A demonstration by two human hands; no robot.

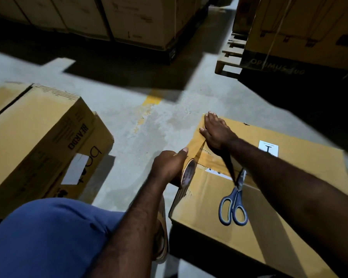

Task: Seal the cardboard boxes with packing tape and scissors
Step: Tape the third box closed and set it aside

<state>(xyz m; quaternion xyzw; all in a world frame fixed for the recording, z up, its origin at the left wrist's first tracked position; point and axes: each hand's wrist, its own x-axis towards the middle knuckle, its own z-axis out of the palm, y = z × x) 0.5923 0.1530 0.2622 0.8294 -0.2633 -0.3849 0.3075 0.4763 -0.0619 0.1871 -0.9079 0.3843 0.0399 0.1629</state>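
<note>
Floor [129,109]: bare concrete. It carries both work boxes, which stand well apart with a gap of floor between them.
Stacked cartons [129,17]: on pallets along the far edge of the floor. They seem to be stock rather than part of this job.
Near box [269,217]: on the right side of the floor with its top flaps down. This looks like the box in hand, partway through sealing and not finished.
Second box [28,137]: on the left side of the floor, with one end flap standing slightly out. I cannot tell whether its seams are taped, so it probably remains to be done.
Tape strip [199,151]: glossy brown, running from the roll over the left edge of the near box's top. It is not yet cut, and it joins the roll to the box.
Right hand [217,133]: flat at the far left corner of the box top. The fingers are straight and together, pressing the strip down.
Left hand [169,165]: just beside the box's left edge, fingers curled round the tape roll [187,174].
Scissors [234,205]: lying on the box top near its front edge with no hand on them. The blades look together. The cut is the step left for this strip.
</note>
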